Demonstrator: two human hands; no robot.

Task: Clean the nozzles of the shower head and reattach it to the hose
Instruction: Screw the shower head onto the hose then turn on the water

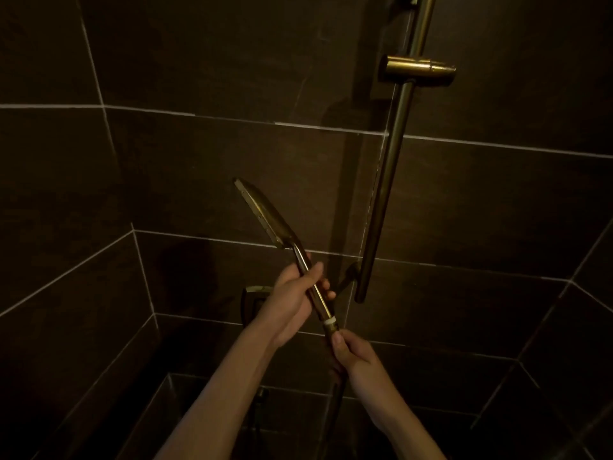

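A brass hand shower head with a flat rectangular face points up and to the left in the middle of the view. My left hand grips its slim handle. At the handle's lower end sits a white ring and the brass hose nut. My right hand pinches that nut and the dark hose, which hangs down below my fingers. Handle end and nut touch each other.
A brass slide rail runs up the dark tiled wall on the right, with an empty holder near its top. A square brass wall fitting sits behind my left wrist. Dark tiled walls close in on left and right.
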